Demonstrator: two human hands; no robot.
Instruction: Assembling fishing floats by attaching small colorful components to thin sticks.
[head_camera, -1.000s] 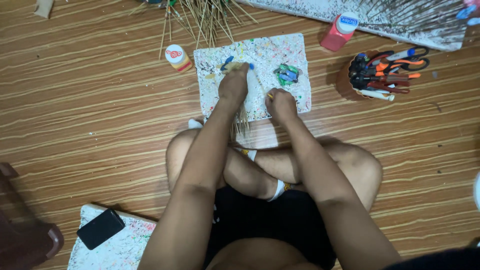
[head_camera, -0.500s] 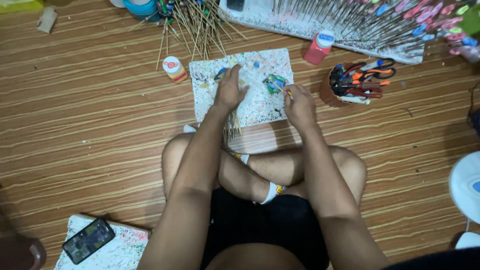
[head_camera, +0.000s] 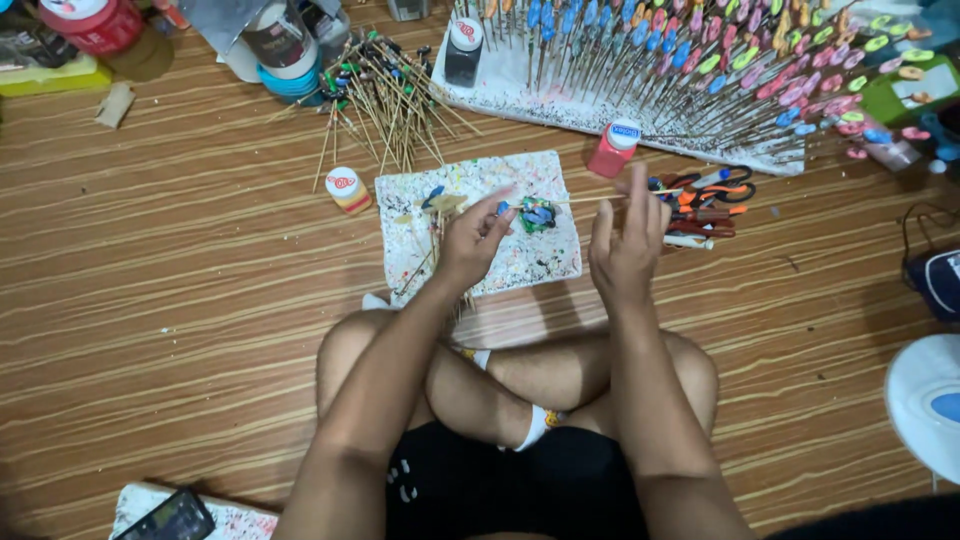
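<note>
- Sitting cross-legged on the wood-grain floor (head_camera: 180, 300), we work over a paint-spattered board (head_camera: 540, 260) set right in front of our knees, so both hands reach it w/o leaning.
- Left hand (head_camera: 470, 240): fingers curled, tips pinched shut on the near end of a thin bamboo stick (head_camera: 570, 200); blue bit at that end, by the fingertips.
- Right hand (head_camera: 628, 245): raised, palm inward, fingers mostly straight and loose; the stick's far end passes at the fingertips. Touching or just steadying? Can't tell, bit blurred.
- Stick held level, above the board's right half, approx over the blue-green clay blobs (head_camera: 538, 214), prob. so drips or crumbs land on the board, not the floor.
- More bare sticks (head_camera: 385, 100) fanned in a heap beyond the board, near the left hand's side.
- Red bottle w/ white cap (head_camera: 614, 148) and a small round pot (head_camera: 346, 187) stand just off the board's far corners, within reach.
- Scissors and pens (head_camera: 705, 200) in a cluster right of the board.
- Finished sticks w/ coloured tips (head_camera: 700, 70) stuck upright in a white foam slab (head_camera: 500, 90) at the far edge, kept apart, likely to dry.
- Phone (head_camera: 170, 518) lies on a second spattered board at lower left.
</note>
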